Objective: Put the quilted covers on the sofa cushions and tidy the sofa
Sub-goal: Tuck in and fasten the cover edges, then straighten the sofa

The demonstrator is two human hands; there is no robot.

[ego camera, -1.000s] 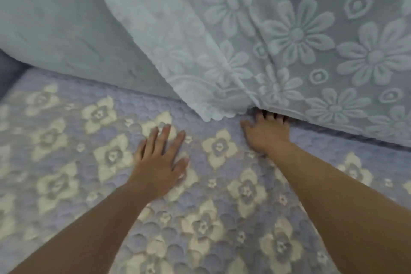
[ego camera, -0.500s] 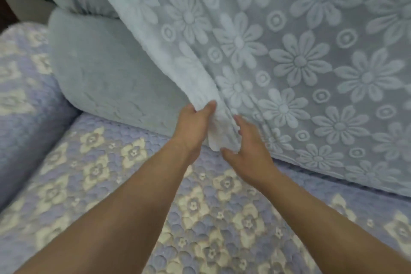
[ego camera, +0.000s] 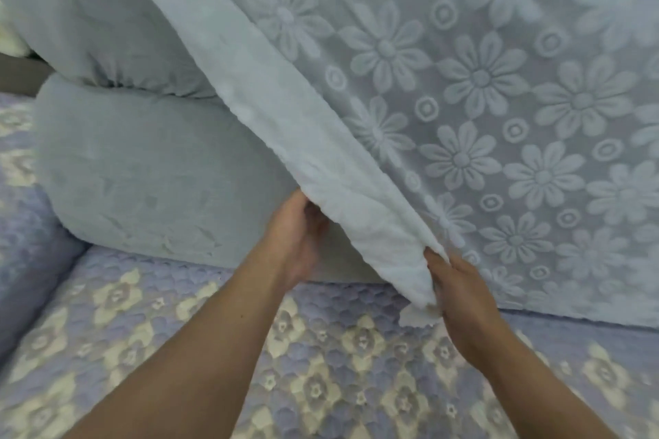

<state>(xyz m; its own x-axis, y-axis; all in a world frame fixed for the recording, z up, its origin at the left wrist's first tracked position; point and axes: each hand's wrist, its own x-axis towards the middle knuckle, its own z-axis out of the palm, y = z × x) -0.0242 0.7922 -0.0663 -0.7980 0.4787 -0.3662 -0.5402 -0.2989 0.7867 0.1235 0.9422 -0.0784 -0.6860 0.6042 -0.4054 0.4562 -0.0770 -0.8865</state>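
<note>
Now lifting the floral cover's [ego camera: 463,89] folded edge off the quilted seat [ego camera: 321,349]: left hand [ego camera: 296,235] and right hand [ego camera: 460,289] pinching it, no longer flat below; backrest draping underway.

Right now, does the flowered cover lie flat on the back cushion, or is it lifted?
Lifted: both hands, left hand and right hand, hold the flowered cover edge off the back cushion.
</note>
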